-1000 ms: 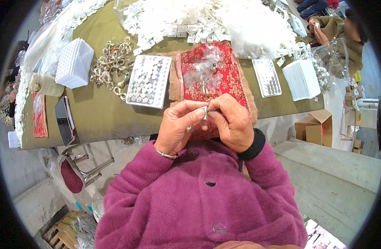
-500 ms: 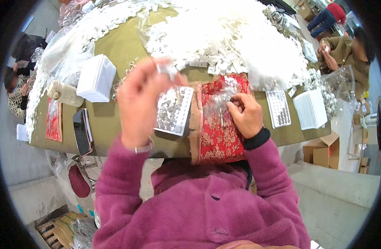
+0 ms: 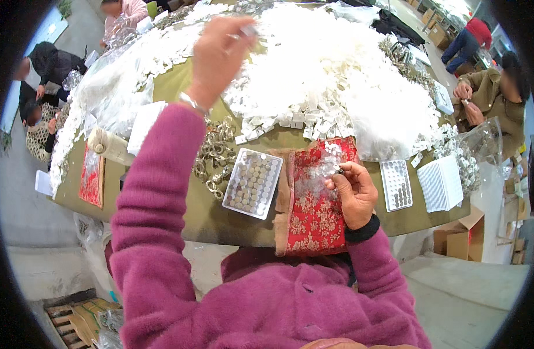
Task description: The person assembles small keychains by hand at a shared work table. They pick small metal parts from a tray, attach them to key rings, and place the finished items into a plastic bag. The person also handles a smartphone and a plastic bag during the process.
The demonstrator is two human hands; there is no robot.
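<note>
My left hand [image 3: 220, 55] is stretched out over the far pile of small white pieces [image 3: 313, 75]. Its fingertips are closed on a small whitish piece [image 3: 247, 30], blurred by motion. Over the right side of a red flowered cloth [image 3: 313, 224], my right hand [image 3: 359, 198] pinches a small dark, shiny thing [image 3: 339, 170] too tiny to name. Clear plastic scraps [image 3: 322, 168] lie on the cloth beside those fingers. Left of the cloth is a white tray [image 3: 243, 206] with rows of round metallic discs.
Metal rings [image 3: 211, 160] lie left of the tray. A cream bottle [image 3: 107, 145] and stacked white trays [image 3: 146, 125] stand farther left. At right are another disc tray [image 3: 396, 185] and a white tray stack [image 3: 440, 185]. A co-worker [image 3: 499, 99] sits at the right.
My left hand has moved up and away from above the disc tray to the white pile, uncovering the tray. My right hand stays by the cloth, still pinching. The whole view has shifted slightly.
</note>
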